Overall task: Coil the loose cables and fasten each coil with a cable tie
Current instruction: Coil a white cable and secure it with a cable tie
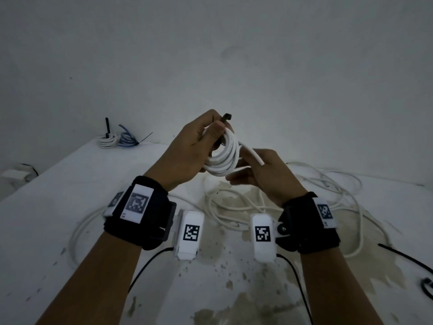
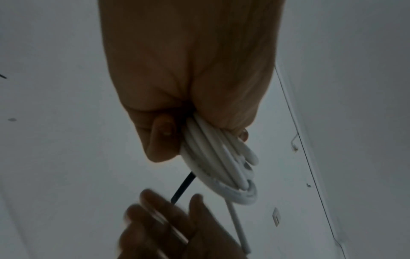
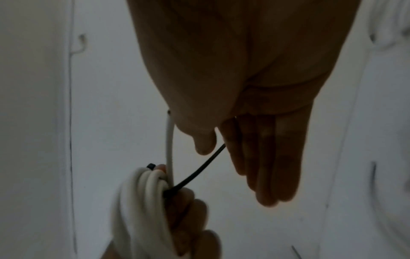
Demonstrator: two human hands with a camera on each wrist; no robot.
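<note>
A white cable coil [image 1: 222, 158] is raised above the table, gripped by my left hand [image 1: 215, 134], whose thumb presses on top. A black cable tie's head [image 1: 226, 117] sticks up beside that thumb. In the right wrist view the tie's strap [image 3: 197, 172] leads from the coil [image 3: 142, 198] to my right hand [image 3: 233, 166], reaching the index finger. That hand's fingers [image 3: 272, 166] are straight, with the thumb apart from the strap. The coil's loose end [image 1: 253, 156] lies over my right hand [image 1: 248, 170]. In the left wrist view the coil [image 2: 213, 157] and the strap [image 2: 184, 186] show, with the right hand blurred below.
Loose white cables [image 1: 323, 184] sprawl over the stained white table [image 1: 70, 184] under and right of my hands. A tied white coil [image 1: 107, 140] and a tied blue coil [image 1: 127, 139] sit at the back left. A spare black tie [image 1: 403, 256] lies at the right.
</note>
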